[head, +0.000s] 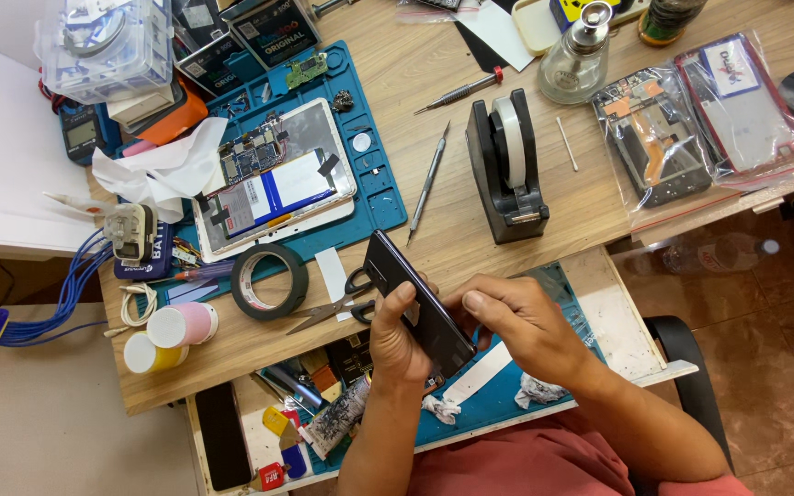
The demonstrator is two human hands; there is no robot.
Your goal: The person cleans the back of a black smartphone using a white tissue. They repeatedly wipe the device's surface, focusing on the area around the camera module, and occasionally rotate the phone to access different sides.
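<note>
Both hands, left [397,344] & right [516,326], closed round dark smartphone [415,303] above tabletop [470,230]; tilted, grip slips → likely drops onto scissors [342,298].

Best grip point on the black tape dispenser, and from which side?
Grip the black tape dispenser across its two flat side walls, coming from above. It stands upright and apart from other things; the tape roll fills the middle slot, and the cutter end faces the person, so avoid that end.
</note>
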